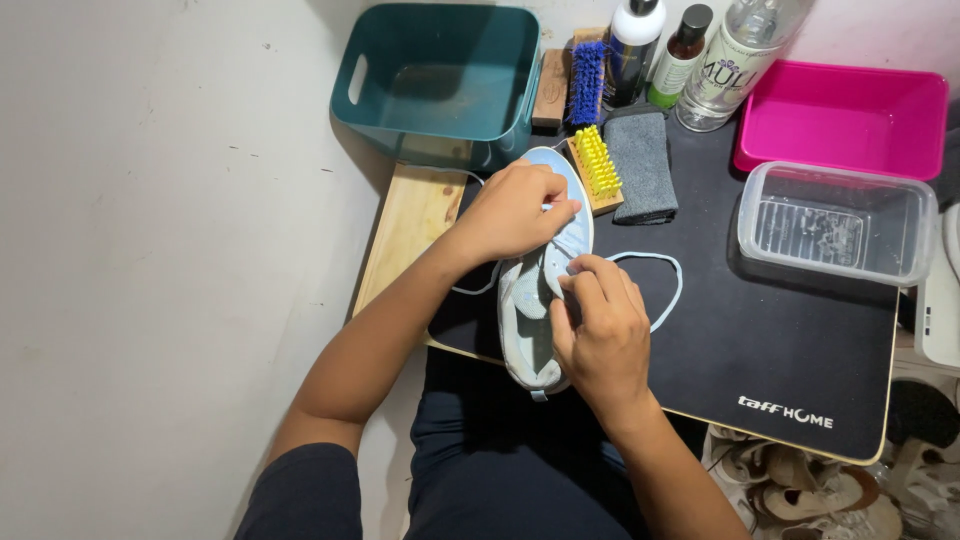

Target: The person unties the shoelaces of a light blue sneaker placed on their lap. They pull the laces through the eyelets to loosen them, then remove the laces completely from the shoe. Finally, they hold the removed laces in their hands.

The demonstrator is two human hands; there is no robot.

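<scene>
My left hand (515, 212) lies curled over the front of the pale blue shoe (540, 300), its fingers pinching the shoelace (660, 290) near the toe. My right hand (600, 325) is closed on the lace at the middle of the shoe, thumb and fingers pressed together. The shoe rests on the black mat (760, 330) at the near edge of the table, toe pointing away from me, with a yellow brush (596, 165) and a grey cloth (642, 165) just beyond it
</scene>
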